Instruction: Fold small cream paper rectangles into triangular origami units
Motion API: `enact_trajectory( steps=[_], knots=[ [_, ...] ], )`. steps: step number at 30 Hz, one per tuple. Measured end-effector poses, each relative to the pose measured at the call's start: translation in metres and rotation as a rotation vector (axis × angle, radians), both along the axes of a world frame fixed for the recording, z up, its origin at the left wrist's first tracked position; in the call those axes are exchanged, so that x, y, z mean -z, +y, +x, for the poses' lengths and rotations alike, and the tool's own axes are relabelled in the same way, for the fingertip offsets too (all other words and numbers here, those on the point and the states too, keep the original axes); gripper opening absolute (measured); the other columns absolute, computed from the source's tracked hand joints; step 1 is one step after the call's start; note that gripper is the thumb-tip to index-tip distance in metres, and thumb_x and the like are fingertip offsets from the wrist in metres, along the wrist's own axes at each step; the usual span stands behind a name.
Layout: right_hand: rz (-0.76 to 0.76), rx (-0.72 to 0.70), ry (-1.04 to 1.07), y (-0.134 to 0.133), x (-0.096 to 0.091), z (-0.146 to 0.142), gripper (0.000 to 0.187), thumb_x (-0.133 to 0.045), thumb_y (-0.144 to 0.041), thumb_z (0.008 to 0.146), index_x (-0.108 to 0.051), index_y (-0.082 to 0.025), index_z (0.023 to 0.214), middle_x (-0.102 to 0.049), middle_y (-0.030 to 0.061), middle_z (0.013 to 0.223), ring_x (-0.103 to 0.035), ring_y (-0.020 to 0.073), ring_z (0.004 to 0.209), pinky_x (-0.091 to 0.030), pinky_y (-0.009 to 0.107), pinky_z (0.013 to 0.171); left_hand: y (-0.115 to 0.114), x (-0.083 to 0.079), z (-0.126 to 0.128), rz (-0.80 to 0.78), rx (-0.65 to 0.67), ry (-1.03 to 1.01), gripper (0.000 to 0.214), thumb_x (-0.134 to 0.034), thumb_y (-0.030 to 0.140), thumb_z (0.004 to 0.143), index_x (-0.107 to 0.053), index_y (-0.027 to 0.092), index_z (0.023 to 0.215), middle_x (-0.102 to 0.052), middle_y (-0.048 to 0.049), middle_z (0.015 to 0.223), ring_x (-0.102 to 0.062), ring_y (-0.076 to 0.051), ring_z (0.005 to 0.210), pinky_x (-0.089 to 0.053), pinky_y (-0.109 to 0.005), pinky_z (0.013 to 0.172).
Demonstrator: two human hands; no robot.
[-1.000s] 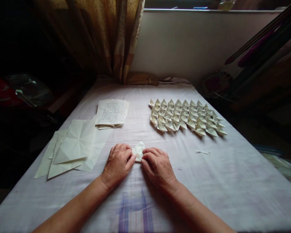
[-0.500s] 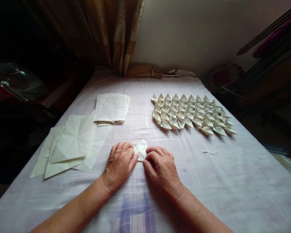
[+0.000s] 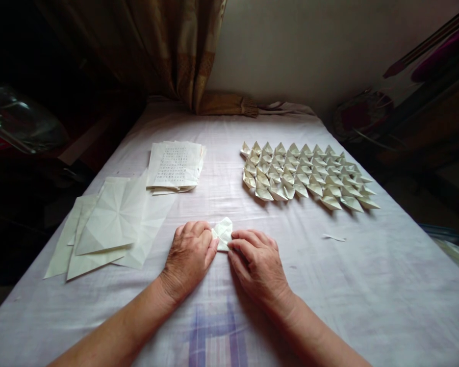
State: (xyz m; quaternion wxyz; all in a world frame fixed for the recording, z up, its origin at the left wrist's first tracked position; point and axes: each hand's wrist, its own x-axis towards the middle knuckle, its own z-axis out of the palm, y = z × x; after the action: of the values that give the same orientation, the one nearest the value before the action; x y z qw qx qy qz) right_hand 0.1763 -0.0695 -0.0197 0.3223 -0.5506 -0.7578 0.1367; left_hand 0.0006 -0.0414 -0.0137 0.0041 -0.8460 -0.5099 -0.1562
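Observation:
Between my two hands, near the middle of the cloth, lies a small piece of folded white paper [image 3: 223,232]. My left hand [image 3: 191,251] is closed on its left edge, thumb and fingers pressed to it. From the right, my right hand [image 3: 257,260] grips the other edge with curled fingertips. The fingers cover both sides of the paper, so only its middle and its rounded top show. Further right stand several rows of folded paper boats [image 3: 306,172], set close together.
A pale cloth [image 3: 309,311] covers the table. Loose creased paper sheets [image 3: 110,216] overlap at the left, beside a stack of paper with rows of marks [image 3: 175,164]. A thin white paper strip [image 3: 334,237] lies at right. A brown curtain [image 3: 199,56] hangs behind.
The slit and flap on the folded paper's face look different; its top now stands slightly raised and rounded. Both hands keep almost the same place. The view has shifted slightly.

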Motion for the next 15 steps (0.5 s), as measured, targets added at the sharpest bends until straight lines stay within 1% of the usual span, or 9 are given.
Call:
enact_trajectory(
  steps=[6,9,15],
  knots=[
    [-0.028,0.056,-0.042,0.0034,-0.0017,-0.0047,0.009,-0.061,-0.025,0.087,-0.064,-0.022,0.078,-0.069,0.0025,0.098,-0.058,0.0208,0.094,-0.035,0.037,0.085,-0.0001,0.0000,0.0005,0.001,-0.001,0.007,0.017,-0.052,0.024,0.092,-0.059,0.019,0.078,-0.063,-0.0066,0.092,-0.052,-0.024,0.086,-0.040,-0.040,0.079],
    [-0.056,0.085,-0.054,0.0046,-0.0026,-0.0075,0.008,-0.064,-0.023,0.084,-0.062,-0.021,0.077,-0.069,0.0021,0.097,-0.057,0.0211,0.094,-0.033,0.037,0.084,0.0002,-0.0006,0.0015,-0.009,-0.009,0.018,0.017,-0.052,0.023,0.092,-0.060,0.019,0.078,-0.063,-0.0062,0.092,-0.052,-0.024,0.086,-0.040,-0.040,0.080],
    [-0.094,0.097,-0.031,0.0050,-0.0037,-0.0093,0.008,-0.066,-0.019,0.082,-0.062,-0.021,0.076,-0.068,0.0015,0.097,-0.056,0.0213,0.094,-0.031,0.037,0.084,0.0002,-0.0016,0.0030,-0.030,-0.030,0.026,0.017,-0.052,0.024,0.093,-0.060,0.019,0.078,-0.064,-0.0058,0.094,-0.053,-0.024,0.089,-0.039,-0.041,0.081]
  ],
)
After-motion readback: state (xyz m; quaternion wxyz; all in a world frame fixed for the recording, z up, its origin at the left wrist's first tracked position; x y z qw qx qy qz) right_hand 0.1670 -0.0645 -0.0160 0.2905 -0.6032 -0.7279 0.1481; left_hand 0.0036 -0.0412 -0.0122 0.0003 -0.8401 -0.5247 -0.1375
